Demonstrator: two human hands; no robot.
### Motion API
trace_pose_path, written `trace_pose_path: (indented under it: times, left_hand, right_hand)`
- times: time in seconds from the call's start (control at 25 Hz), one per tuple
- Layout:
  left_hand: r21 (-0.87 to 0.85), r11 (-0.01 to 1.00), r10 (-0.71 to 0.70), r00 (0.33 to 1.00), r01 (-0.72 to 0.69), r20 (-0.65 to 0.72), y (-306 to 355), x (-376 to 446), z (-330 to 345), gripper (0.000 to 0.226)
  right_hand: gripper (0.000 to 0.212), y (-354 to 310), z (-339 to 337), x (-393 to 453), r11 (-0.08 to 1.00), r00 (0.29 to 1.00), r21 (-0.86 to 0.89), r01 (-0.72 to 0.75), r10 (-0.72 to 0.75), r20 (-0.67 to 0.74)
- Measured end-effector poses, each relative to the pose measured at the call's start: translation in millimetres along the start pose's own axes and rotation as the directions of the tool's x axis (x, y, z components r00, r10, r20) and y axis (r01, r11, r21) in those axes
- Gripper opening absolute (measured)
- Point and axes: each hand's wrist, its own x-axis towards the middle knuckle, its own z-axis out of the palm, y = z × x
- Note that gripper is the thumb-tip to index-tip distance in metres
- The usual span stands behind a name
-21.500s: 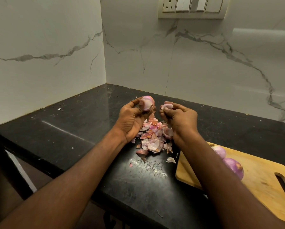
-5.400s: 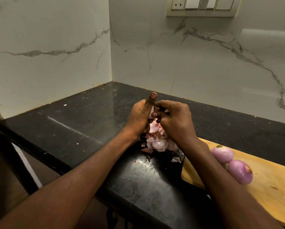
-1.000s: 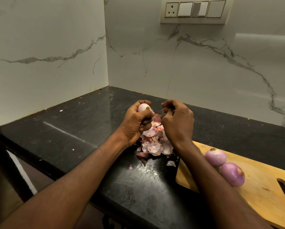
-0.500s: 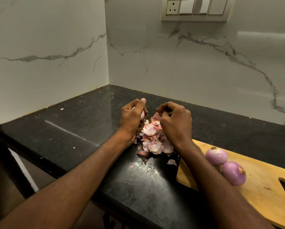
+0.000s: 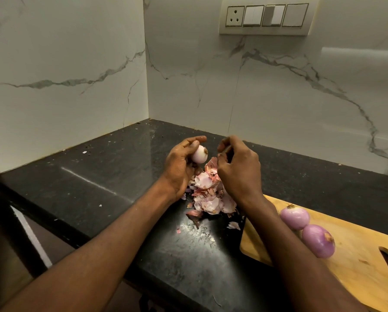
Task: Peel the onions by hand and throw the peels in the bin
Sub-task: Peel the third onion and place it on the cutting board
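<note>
My left hand (image 5: 181, 165) gripped 1 small peeled onion (image 5: 199, 154), fingers and thumb curled round it, with its pale surface and brown root end facing the right hand. The onion was held above the far edge of the peel pile (image 5: 209, 192), clear of the black granite countertop (image 5: 94, 176). My right hand (image 5: 239, 167) was raised just beside the onion, not touching it, fingers curled inward with fingertips drawn close to the thumb; whether a scrap of skin was pinched there could not be determined. The peel pile, pink and papery, lay on the countertop between and beneath both wrists, with several loose flakes (image 5: 233, 225) scattered nearer the counter edge. At the right, a wooden cutting board (image 5: 357, 262) rested on the countertop, its corner near the pile. 2 purple onions (image 5: 306, 229) lay on the board, touching each other, partly hidden behind my right forearm. White marble-pattern wall panels (image 5: 64, 75) met at the corner behind, and a switch plate (image 5: 266, 16) with 1 socket was mounted on the right-hand wall.
</note>
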Motion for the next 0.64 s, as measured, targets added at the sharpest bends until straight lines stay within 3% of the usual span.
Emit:
trace_pose_path:
  times: [0.16, 0.36, 0.64]
  left_hand:
    - [-0.116, 0.993, -0.027, 0.999, 0.024, -0.026, 2.7, 1.0, -2.1, 0.021]
    - [-0.078, 0.997, 0.003, 1.0, -0.001, 0.027, 1.1, 0.5, 0.5, 0.018]
    - [-0.14, 0.99, -0.006, 0.988, 0.028, 0.154, 3.0, -1.6, -0.1, 0.011]
  right_hand:
    - [0.019, -2.6, 1.8, -0.5, 0.996, 0.999, 0.072, -0.043, 0.042, 0.019]
    - [0.017, -3.9, -0.2, -0.1, 0.957, 0.998, 0.282, -0.059, 0.057, 0.016]
    - [0.018, -4.0, -2.2, -0.6, 0.986, 0.996, 0.168, 0.006, -0.02, 0.083]
